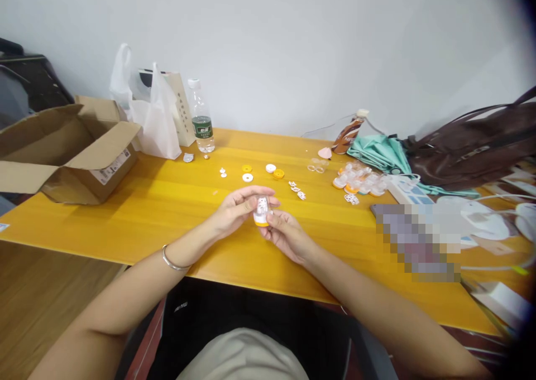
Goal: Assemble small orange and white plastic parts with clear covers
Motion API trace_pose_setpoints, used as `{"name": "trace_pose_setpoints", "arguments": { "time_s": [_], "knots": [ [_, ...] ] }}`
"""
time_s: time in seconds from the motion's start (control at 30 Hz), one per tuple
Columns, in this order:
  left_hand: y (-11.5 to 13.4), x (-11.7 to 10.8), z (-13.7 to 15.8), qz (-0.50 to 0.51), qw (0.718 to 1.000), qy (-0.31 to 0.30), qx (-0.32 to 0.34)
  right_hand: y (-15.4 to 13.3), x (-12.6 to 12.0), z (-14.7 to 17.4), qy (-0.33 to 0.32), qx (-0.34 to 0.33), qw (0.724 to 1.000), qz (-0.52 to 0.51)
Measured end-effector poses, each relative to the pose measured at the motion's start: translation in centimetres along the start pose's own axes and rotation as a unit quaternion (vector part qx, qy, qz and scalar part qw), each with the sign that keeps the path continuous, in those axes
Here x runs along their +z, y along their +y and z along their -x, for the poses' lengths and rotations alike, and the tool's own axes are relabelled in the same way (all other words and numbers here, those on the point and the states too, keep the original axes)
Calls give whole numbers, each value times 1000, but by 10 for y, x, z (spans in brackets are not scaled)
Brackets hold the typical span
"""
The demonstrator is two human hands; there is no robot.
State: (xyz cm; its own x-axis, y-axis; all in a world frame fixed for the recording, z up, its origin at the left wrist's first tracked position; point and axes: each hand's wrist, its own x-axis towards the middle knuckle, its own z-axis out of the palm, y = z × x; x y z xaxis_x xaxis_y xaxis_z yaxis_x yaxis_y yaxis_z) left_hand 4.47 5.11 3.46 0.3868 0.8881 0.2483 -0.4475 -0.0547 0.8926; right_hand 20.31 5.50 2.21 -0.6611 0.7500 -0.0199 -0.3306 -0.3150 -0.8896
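Between my two hands, above the table's front part, is a small clear domed piece with a white and yellow base. My left hand curls round its upper, transparent part. The fingers of my right hand pinch the base from the right. Dark specks or a pattern show inside the dome, too small to make out. Beyond my hands lie yellow rings and white discs. Several small white pieces with dark spots lie in a row to the right of them.
A pile of clear domed pieces sits at the right, near a teal cloth, a brown bag and a pixelated flat object. An open cardboard box, a white plastic bag and a water bottle stand at the left.
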Motion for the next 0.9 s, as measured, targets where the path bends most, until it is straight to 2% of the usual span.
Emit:
{"name": "trace_pose_setpoints", "arguments": {
  "time_s": [0.1, 0.23, 0.4, 0.5, 0.73, 0.9],
  "knots": [
    [4, 1, 0, 31, 999, -26, -16, -1, 0, 0, -1, 0, 1000, -20],
    [5, 4, -1, 31, 999, -16, -9, -7, -2, -1, 24, -7, 999, -37],
    [4, 3, -1, 14, 1000, -2, -11, -10, -3, 1, 1, 22, 999, -43],
    [3, 3, -1, 0, 1000, 18, 0, -9, -3, 1, 5, 7, 999, -41],
    [-2, 3, -5, -101, 986, 128, 34, -4, -4, -4, 79, -45, 994, 67],
    [-3, 1, -5, -127, 983, 134, 17, -2, -7, -6, 111, -67, 984, 119]
  ]
}}
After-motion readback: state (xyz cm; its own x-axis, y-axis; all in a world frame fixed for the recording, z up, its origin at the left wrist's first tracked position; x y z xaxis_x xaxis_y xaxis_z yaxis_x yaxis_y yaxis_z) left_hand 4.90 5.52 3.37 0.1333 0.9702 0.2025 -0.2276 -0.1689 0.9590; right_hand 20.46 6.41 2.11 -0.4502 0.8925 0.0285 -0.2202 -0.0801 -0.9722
